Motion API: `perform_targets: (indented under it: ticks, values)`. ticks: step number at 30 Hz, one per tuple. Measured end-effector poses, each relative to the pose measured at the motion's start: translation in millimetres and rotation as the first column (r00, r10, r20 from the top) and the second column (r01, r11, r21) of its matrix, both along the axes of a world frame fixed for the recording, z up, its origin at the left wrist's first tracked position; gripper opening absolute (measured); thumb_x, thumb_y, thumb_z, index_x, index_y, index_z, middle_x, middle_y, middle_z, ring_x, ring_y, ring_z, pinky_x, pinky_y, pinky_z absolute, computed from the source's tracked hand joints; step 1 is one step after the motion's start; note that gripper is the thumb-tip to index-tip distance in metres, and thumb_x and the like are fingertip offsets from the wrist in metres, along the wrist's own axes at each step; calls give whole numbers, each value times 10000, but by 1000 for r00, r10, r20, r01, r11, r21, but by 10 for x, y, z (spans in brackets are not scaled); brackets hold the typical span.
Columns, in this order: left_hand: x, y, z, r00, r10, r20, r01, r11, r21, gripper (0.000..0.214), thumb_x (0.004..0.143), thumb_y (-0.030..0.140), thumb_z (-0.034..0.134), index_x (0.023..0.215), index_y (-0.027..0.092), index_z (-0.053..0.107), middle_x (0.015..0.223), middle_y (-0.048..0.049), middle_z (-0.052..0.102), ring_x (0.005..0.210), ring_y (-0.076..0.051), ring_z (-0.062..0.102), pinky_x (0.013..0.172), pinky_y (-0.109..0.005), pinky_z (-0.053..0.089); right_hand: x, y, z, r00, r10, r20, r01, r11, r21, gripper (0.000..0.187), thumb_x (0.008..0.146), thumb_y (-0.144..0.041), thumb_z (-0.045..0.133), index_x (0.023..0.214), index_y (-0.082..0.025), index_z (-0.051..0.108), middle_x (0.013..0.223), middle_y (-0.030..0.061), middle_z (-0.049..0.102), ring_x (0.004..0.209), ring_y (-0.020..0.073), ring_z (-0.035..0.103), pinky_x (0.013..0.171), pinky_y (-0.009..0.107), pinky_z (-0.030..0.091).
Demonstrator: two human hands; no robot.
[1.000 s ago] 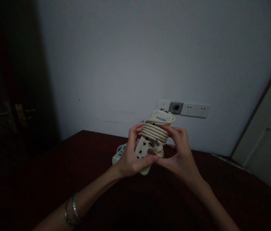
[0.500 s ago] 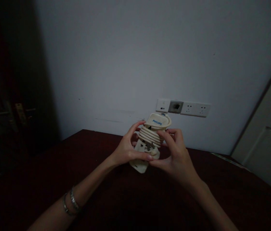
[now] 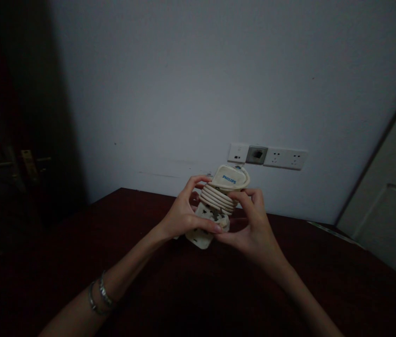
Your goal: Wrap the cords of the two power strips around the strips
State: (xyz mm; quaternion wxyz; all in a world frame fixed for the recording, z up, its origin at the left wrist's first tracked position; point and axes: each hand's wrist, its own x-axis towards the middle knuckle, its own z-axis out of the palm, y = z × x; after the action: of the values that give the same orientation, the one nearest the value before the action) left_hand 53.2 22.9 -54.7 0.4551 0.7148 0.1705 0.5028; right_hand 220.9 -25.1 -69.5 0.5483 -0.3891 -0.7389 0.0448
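Observation:
Between my two hands is a white power strip (image 3: 203, 239) marked PHILIPS, tilted with its branded end pointing up and away. Its white cord (image 3: 217, 197) is wound in several loops around the strip's middle. My left hand (image 3: 187, 215) grips it from the left, thumb across the lower front by the sockets. On the other side my right hand (image 3: 250, 217) has its fingers on the cord loops and its thumb low, close to the left thumb. Part of the socket face and the strip's back are hidden by the fingers and cord.
A dark red table (image 3: 134, 267) spreads beneath my hands up to the pale wall (image 3: 169, 93). Wall sockets (image 3: 285, 158) sit just above the table's far edge. At the left stands a dark door with a handle (image 3: 29, 161); a white door (image 3: 394, 196) is at the right.
The power strip has shifted very slightly left, its lower end swinging a little left and up. Both hands keep their grip on it.

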Motion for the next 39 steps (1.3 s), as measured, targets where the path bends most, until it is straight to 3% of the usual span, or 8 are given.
perform_targets:
  ticks: [7,13,18,21,25,28,32,39]
  values:
    - [113,133,-133,994,8,113,7,990,-139,830,439,137,842,1137,240,405,1105,-66,491,887,-198,598,674,-271,508,37,196,-137,999,8,-50,-9,999,-38,615,670,-278,712,1223,-271,442,1181,78,311,1053,218,505,778,354,568]
    - [280,303,-384,969,149,198,-61,919,-391,863,550,243,818,1259,184,329,1031,-100,570,893,-211,609,790,-341,474,100,423,-331,990,68,-125,-92,975,-200,928,616,-377,760,1385,-272,251,1352,127,305,1138,260,499,817,385,548]
    - [327,387,-526,929,363,74,-295,845,-445,1041,542,340,833,1376,166,234,1131,-150,534,938,-229,596,826,-349,464,-1,435,-432,989,85,-120,-134,854,-503,703,680,-314,700,1284,-169,371,1155,127,583,918,220,623,801,401,523]
    - [362,402,-591,917,398,29,-347,831,-434,1038,532,346,838,1379,177,263,1177,-151,512,977,-229,582,830,-324,462,-47,484,-520,988,25,-154,-101,857,-505,665,648,-269,711,1230,-157,409,1119,117,619,917,218,631,825,396,502]
    - [405,409,-648,933,350,82,-260,814,-520,870,644,356,757,1356,172,293,1177,-146,520,950,-203,585,733,-266,478,17,687,-709,961,-78,-265,-61,876,-478,681,574,-335,758,1164,-174,457,1098,105,630,961,225,620,835,380,493]
    - [419,412,-683,957,260,132,-143,813,-565,696,748,361,631,1330,174,299,1130,-128,545,884,-191,586,630,-262,489,87,836,-847,927,-168,-335,-31,856,-516,710,511,-354,783,1115,-156,466,1063,111,628,937,225,624,808,358,502]
    - [429,391,-721,961,214,173,-70,800,-597,560,756,319,590,1248,192,357,1061,-101,571,789,-162,591,612,-260,488,129,928,-976,884,-277,-377,19,826,-563,708,456,-340,797,1050,-152,461,1011,108,625,905,233,628,778,352,506]
    - [465,397,-798,977,109,184,17,818,-575,444,761,297,580,1160,211,407,1060,-85,586,807,-160,610,673,-278,504,300,1031,-1107,926,-321,-199,137,777,-614,714,510,-352,758,1096,-152,402,1068,117,606,977,222,612,810,316,487]
